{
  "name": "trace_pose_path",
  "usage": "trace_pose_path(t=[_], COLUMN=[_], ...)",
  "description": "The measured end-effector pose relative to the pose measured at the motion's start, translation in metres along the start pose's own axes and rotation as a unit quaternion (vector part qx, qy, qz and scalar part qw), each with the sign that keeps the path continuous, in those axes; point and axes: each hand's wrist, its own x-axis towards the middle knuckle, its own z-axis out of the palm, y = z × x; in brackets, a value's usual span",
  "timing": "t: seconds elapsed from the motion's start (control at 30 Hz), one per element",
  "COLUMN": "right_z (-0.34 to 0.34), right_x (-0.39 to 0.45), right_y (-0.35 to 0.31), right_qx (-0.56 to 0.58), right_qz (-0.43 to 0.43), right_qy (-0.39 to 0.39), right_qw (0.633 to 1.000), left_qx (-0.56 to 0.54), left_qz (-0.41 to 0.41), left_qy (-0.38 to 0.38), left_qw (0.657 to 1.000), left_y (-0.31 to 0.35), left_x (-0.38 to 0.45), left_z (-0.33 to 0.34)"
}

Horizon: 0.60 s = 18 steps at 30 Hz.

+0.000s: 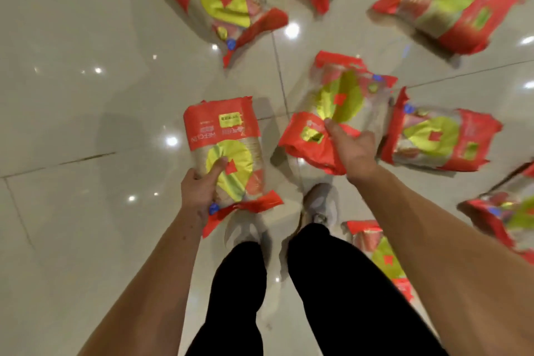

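Item: 2 red/yellow packs, both held above floor (86, 95).
- L pack (222, 130): left hand (199, 191) grips lower end, thumb on top.
- R pack (341, 95): right hand (355, 153) grips near end, thumb over.
- Risk: slick film plus end-only grip; R pack could slip, landing on floor packs (439, 139).

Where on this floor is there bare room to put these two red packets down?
Widest bare patch: the tiled floor on the left, bordered by the left hand, its left packet and the upper packet. The right is crowded: beyond the right hand and its right packet, floor packets lie close together.
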Motion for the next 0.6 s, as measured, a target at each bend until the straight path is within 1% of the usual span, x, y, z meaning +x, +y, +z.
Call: trace_pose_path(t=[0.1, 0.2, 0.3, 0.43, 0.53, 0.6], right_z=[-0.051, -0.119, -0.194, -0.306, -0.393, -0.449], right_x=[-0.06, -0.133, -0.214, -0.323, -0.393, -0.44], right_y=[-0.045, -0.094, -0.147, -0.209, -0.237, -0.239], right_qx=[-0.057, -0.057, -0.001, 0.076, 0.15, 0.184], right_qz=[-0.041, -0.075, -0.103, -0.137, -0.168, -0.185], right_qy=[-0.028, -0.065, -0.078, -0.085, -0.102, -0.083], right_qw=[0.997, 0.993, 0.992, 0.984, 0.969, 0.962], left_qx=[0.025, 0.045, 0.061, 0.062, 0.039, 0.034], left_qz=[0.043, 0.083, 0.129, 0.209, 0.259, 0.278], left_qy=[-0.005, -0.009, -0.033, -0.075, -0.119, -0.139], left_qw=[0.999, 0.995, 0.989, 0.973, 0.958, 0.95], left_y=[0.053, 0.121, 0.198, 0.281, 0.328, 0.341], left_x=[-0.072, -0.157, -0.256, -0.396, -0.498, -0.562], left_z=[-0.023, -0.046, -0.068, -0.092, -0.106, -0.116])
